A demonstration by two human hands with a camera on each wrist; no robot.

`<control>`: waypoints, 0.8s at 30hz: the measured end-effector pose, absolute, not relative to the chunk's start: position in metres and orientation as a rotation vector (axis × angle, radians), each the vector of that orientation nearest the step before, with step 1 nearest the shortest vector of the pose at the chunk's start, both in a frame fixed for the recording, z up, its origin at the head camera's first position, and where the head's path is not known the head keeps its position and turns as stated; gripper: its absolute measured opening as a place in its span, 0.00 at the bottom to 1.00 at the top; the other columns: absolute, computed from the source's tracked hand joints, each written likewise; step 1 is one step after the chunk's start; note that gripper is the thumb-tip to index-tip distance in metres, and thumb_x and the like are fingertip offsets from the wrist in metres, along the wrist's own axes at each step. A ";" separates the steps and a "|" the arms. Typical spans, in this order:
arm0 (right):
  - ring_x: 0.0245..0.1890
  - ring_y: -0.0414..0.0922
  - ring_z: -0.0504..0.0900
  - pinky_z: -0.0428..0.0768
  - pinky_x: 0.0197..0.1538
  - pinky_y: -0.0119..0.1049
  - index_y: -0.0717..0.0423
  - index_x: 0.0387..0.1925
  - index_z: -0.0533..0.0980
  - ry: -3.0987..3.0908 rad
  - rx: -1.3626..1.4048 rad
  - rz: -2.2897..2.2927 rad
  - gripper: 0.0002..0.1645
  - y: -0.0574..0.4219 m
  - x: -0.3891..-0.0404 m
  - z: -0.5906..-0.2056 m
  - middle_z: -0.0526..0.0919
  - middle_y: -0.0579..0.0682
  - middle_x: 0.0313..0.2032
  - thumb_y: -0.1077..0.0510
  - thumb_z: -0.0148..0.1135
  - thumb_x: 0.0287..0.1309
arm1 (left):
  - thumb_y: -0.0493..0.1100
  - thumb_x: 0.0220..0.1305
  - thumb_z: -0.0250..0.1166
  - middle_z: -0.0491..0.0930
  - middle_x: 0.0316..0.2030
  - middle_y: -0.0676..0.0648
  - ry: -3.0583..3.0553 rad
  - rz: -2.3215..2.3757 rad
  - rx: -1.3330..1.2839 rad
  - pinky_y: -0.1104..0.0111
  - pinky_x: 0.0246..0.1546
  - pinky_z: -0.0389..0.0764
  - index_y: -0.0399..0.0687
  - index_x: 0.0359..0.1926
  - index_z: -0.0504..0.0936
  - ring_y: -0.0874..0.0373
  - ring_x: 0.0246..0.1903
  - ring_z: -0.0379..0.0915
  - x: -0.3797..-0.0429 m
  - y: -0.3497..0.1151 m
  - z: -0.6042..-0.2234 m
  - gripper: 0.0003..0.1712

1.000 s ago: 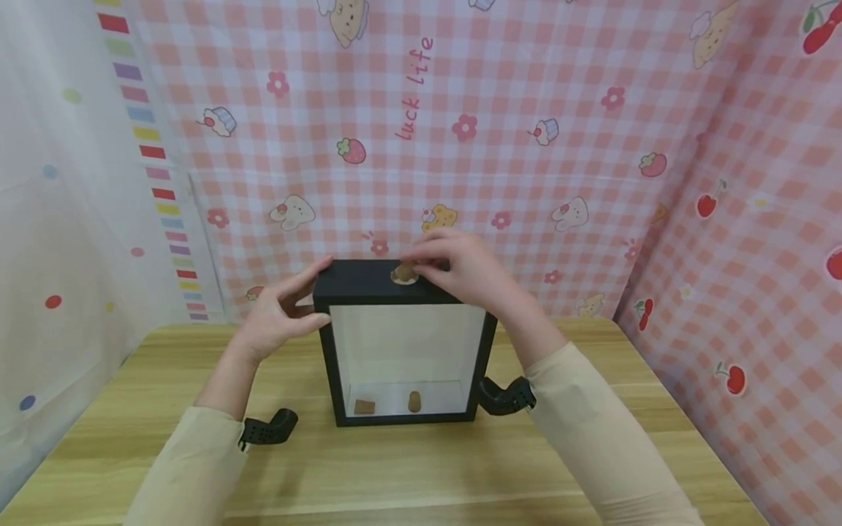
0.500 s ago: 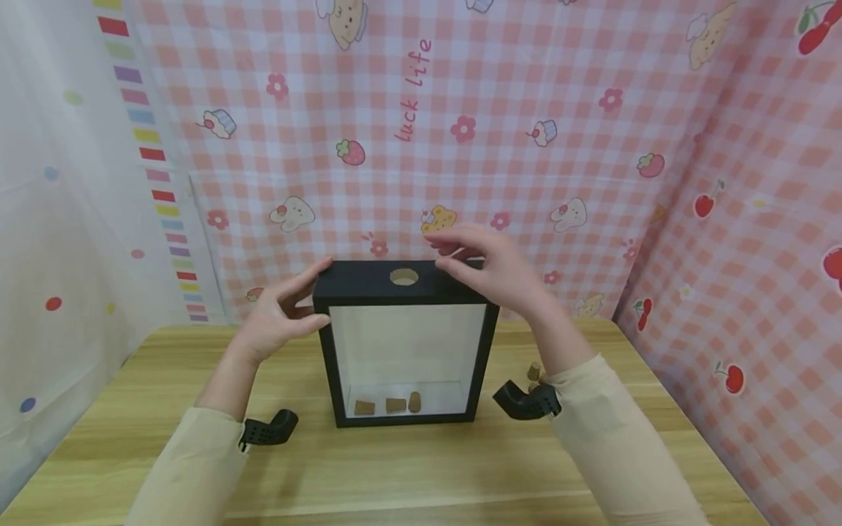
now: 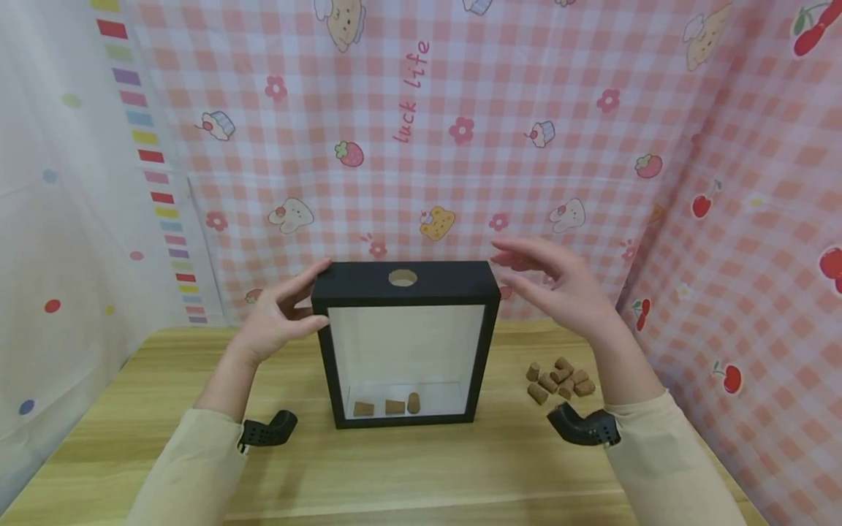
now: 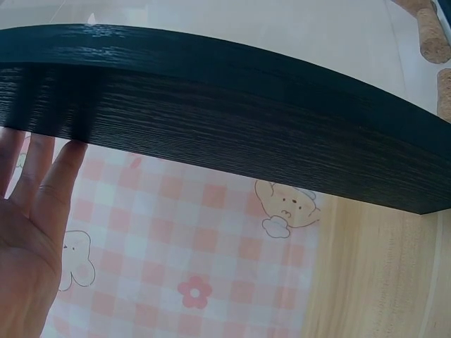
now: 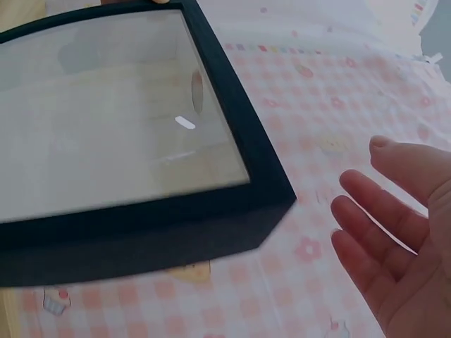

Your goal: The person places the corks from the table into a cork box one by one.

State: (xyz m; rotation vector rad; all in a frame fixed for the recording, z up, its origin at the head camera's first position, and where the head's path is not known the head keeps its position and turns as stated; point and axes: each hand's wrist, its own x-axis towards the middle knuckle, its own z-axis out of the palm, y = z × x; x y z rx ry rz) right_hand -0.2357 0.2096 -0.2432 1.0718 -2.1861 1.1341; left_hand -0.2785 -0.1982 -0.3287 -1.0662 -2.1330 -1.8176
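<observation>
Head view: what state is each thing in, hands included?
Black box: upright on the table
Top hole: uncovered
Inner corks: three, resting inside the box
Outer corks: heaped loosely beside the box
Left hand: gripping the box's upper left corner
Right hand: empty, apart from the box

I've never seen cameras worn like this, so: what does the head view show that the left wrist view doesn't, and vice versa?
Only the head view shows the right hand, the pile of corks and the round hole atop the black box.
Only the left wrist view shows the streaked grain along the box's outer side.
Both show that box, the left hand, some corks inside it, the table and the checked cloth.
</observation>
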 end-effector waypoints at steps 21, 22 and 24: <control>0.51 0.37 0.81 0.78 0.49 0.26 0.64 0.66 0.70 -2.220 0.901 1.317 0.31 0.286 -0.211 -0.319 0.83 0.44 0.52 0.77 0.57 0.61 | 0.25 0.59 0.65 0.54 0.75 0.41 -2.143 -1.833 -1.053 0.69 0.56 0.74 0.48 0.75 0.61 0.58 0.69 0.59 -0.276 -0.198 -0.328 0.45; 0.50 0.37 0.81 0.78 0.49 0.26 0.65 0.66 0.70 -2.223 0.891 1.330 0.31 0.289 -0.210 -0.325 0.83 0.45 0.51 0.78 0.57 0.61 | 0.25 0.59 0.65 0.54 0.75 0.39 -2.140 -1.835 -1.056 0.69 0.56 0.74 0.48 0.75 0.61 0.58 0.69 0.59 -0.276 -0.198 -0.328 0.45; 0.50 0.36 0.81 0.77 0.48 0.26 0.64 0.67 0.70 -2.234 0.846 1.352 0.32 0.295 -0.207 -0.337 0.83 0.46 0.51 0.77 0.57 0.61 | 0.25 0.59 0.66 0.54 0.75 0.41 -2.139 -1.837 -1.056 0.69 0.56 0.74 0.48 0.75 0.61 0.58 0.69 0.59 -0.276 -0.198 -0.328 0.45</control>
